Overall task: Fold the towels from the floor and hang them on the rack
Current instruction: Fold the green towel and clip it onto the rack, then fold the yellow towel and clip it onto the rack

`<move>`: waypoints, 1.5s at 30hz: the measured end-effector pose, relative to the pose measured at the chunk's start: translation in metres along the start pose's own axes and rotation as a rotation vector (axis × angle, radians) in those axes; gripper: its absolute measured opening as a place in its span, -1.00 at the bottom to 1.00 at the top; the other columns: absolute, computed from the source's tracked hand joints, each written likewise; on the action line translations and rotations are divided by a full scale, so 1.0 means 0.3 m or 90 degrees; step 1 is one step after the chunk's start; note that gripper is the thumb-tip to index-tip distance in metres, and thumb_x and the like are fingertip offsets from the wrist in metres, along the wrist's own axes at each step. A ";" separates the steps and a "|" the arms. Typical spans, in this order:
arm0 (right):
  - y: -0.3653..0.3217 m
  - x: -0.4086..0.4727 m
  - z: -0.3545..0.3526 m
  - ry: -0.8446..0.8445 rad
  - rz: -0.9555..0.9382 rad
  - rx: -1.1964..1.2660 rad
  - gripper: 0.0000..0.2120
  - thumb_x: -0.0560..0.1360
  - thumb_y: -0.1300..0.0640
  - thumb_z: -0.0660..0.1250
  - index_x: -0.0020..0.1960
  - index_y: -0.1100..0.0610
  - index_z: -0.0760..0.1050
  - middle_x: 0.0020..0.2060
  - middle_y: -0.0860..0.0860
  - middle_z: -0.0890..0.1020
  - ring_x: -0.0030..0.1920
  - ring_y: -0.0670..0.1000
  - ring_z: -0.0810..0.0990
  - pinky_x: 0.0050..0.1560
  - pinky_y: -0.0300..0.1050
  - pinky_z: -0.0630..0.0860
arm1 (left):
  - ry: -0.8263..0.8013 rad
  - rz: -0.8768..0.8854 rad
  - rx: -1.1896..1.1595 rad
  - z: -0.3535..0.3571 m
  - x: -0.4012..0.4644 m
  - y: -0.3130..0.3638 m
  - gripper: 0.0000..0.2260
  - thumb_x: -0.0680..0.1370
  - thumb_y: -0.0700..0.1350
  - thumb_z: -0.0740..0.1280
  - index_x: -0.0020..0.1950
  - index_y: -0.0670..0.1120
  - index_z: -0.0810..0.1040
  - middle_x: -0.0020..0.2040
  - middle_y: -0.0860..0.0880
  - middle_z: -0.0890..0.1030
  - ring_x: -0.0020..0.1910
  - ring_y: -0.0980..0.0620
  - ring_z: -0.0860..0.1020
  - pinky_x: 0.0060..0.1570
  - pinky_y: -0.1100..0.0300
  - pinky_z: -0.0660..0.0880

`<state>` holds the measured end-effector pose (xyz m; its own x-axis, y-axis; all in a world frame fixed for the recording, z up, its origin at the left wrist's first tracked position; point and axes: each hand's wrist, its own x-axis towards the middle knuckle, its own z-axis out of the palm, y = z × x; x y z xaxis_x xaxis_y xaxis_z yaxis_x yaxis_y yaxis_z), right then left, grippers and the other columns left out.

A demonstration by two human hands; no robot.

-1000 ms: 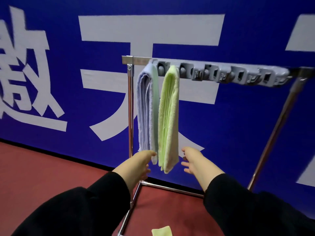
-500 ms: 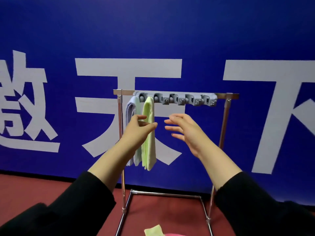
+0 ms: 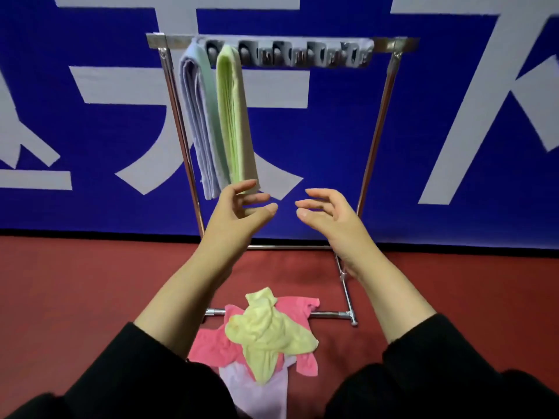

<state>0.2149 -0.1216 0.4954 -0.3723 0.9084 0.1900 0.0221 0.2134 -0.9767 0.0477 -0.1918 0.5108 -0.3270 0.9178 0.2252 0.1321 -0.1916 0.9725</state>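
A chrome towel rack (image 3: 381, 95) stands against the blue wall, with a grey clip bar (image 3: 305, 54) along its top. A folded lavender towel (image 3: 196, 116) and a folded light-green towel (image 3: 234, 116) hang side by side at its left end. On the red floor by the rack's front foot lies a crumpled pile: a yellow towel (image 3: 269, 331) on top, a pink towel (image 3: 211, 347) under it, a pale lilac towel (image 3: 257, 391) nearest me. My left hand (image 3: 239, 216) and my right hand (image 3: 329, 216) hover in the air facing each other, fingers relaxed, holding nothing.
The blue wall banner (image 3: 332, 146) with large white characters runs right behind the rack. The red floor (image 3: 75, 291) stretches to both sides of the pile. The rack's base bars (image 3: 348, 294) lie low around the pile's far side.
My hands have come away from the hanging towels and dropped lower. My view has tilted down, so the pile on the floor now shows in full.
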 end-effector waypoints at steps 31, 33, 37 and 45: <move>1.337 0.392 0.074 -0.110 0.519 -0.199 -0.91 0.51 0.17 0.34 -0.03 0.15 0.46 -0.11 0.11 0.51 -0.17 -0.02 0.52 -0.30 -0.29 0.47 | -0.108 -0.446 0.186 0.044 0.298 -1.454 -0.48 0.45 -0.35 0.39 0.37 -0.18 0.32 -0.12 -0.17 0.59 -0.20 -0.04 0.53 0.02 -0.04 0.52; 1.459 0.394 0.064 -0.133 0.606 -0.216 -0.92 0.52 0.13 0.30 -0.01 0.11 0.43 -0.11 0.08 0.49 -0.09 0.01 0.53 0.06 -0.10 0.54 | -0.107 -0.477 0.211 0.036 0.319 -1.554 -0.49 0.47 -0.34 0.38 0.37 -0.18 0.30 -0.12 -0.16 0.57 -0.24 -0.01 0.51 -0.11 0.09 0.49; 1.629 0.378 0.062 -0.142 0.709 -0.163 -0.77 0.56 0.09 0.27 0.19 0.12 0.43 0.07 0.04 0.58 0.11 0.05 0.59 0.28 0.03 0.41 | -0.145 -0.498 0.299 0.042 0.315 -1.737 -0.49 0.47 -0.26 0.42 0.38 -0.12 0.33 -0.02 -0.10 0.56 -0.20 -0.02 0.50 -0.26 0.24 0.41; 1.916 0.305 0.149 -0.055 0.729 0.038 -0.71 0.51 0.21 0.31 0.22 0.06 0.43 0.12 0.00 0.60 0.01 0.03 0.62 0.09 -0.07 0.41 | -0.214 -0.532 0.514 0.039 0.219 -2.019 -0.43 0.41 -0.05 0.47 0.38 0.00 0.36 0.22 -0.07 0.50 0.15 -0.09 0.51 0.08 0.07 0.51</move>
<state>0.1522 0.0681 -0.0530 -0.2246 0.5308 -0.8172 0.3451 -0.7410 -0.5761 -0.0430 -0.0113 -0.0641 -0.3467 0.7223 -0.5984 0.5823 0.6659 0.4664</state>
